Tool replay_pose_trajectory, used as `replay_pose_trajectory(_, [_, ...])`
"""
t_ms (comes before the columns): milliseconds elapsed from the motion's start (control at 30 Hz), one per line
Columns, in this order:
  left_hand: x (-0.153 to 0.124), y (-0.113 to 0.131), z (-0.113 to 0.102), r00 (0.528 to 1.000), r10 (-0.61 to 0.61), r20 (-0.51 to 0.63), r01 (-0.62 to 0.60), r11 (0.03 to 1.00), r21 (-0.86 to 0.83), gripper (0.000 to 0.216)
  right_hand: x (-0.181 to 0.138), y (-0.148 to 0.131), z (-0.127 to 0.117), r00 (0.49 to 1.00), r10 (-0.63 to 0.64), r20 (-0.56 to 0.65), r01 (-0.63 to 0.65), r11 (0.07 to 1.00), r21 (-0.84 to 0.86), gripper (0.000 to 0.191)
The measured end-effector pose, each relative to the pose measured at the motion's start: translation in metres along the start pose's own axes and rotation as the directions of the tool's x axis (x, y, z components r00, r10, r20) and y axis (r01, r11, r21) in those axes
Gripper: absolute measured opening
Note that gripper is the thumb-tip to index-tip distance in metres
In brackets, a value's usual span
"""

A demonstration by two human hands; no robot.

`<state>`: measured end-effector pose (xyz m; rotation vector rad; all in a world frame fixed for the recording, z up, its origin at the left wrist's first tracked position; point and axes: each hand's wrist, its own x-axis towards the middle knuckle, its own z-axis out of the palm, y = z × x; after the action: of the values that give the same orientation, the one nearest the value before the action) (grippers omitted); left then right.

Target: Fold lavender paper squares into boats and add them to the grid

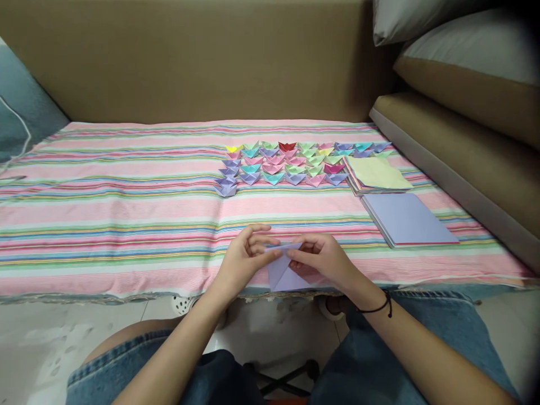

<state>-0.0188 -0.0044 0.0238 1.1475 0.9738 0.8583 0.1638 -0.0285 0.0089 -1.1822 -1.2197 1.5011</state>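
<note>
Between my two hands is a sheet of lilac origami paper (288,279), partly folded, with a crease running down across it and a pointed lower edge. My left hand (253,247) pinches its upper left edge with the thumb in front; the other fingers curl behind. At the upper right corner my right hand (323,256) grips the paper between thumb and bent fingers. Both hands are just above the near edge of the striped cloth (126,236). Beyond them stand several rows of small folded paper boats (274,169) in many colours.
Right of the boats lie a stack of yellow-topped paper (379,172) and a stack of lilac-topped paper (409,219). Brown cushions (455,146) are piled along the right side. A brown backrest (202,62) rises behind the cloth. A white cable (23,126) hangs at the far left.
</note>
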Motion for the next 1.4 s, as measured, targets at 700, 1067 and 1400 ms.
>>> replay_pose_trajectory(700, [0.004,-0.004,-0.001,0.895,0.361,0.262,-0.433,0.845,0.315,0.023,0.0,-0.006,-0.007,0.961,-0.162,-0.223,0.177,0.983,0.047,0.01])
replay_pose_trajectory(1067, [0.005,-0.008,0.001,0.955,0.296,-0.001,-0.293,0.943,0.156,0.01,0.001,0.0,-0.003,0.933,-0.327,-0.148,0.319,0.945,-0.077,0.012])
replay_pose_trajectory(1400, [0.005,-0.008,0.006,0.978,0.104,-0.18,-0.102,0.995,0.021,0.02,0.002,0.005,0.003,0.912,-0.362,-0.191,0.348,0.932,-0.105,0.01])
